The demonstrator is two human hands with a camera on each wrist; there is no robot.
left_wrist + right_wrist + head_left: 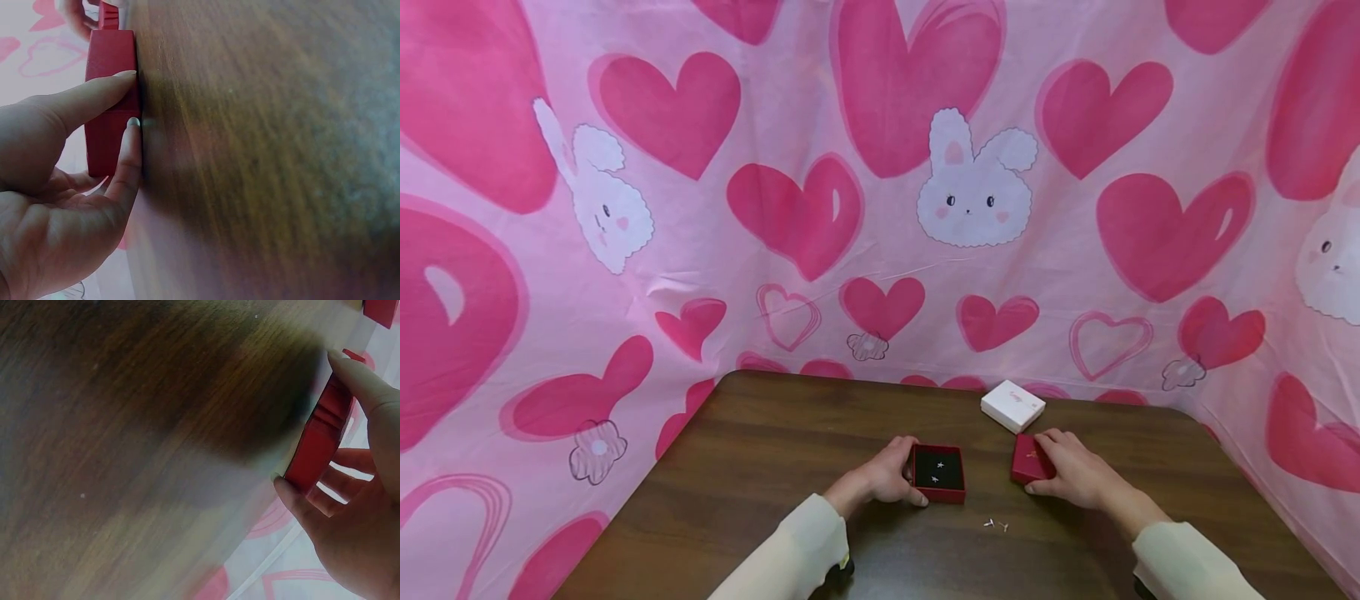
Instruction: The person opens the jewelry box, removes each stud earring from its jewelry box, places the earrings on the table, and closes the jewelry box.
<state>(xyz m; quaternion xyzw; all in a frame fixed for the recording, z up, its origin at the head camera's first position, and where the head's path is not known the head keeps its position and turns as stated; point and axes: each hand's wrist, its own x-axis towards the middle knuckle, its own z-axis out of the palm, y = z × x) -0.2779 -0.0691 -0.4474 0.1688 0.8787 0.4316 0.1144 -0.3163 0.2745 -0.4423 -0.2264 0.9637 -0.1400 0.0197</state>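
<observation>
Bench [775,450], dark wood grain. Left hand [886,473] grips a small red box [946,497], thumb at its near-left corner, fingers round the far-left; grip spread only to the box's width. Box sits mid-bench, left of the other hand, black insert [951,477] facing up, two star-shaped pieces [940,465] on it. Right hand [1073,468] holds a red lid [1026,463], gold mark on top, thumb on the near side; grip spread to the lid's width. White box [1012,406] near far edge, just behind lid; contact unclear. Two tiny silvery pieces [989,523] lie between the hands, towards the near edge.
</observation>
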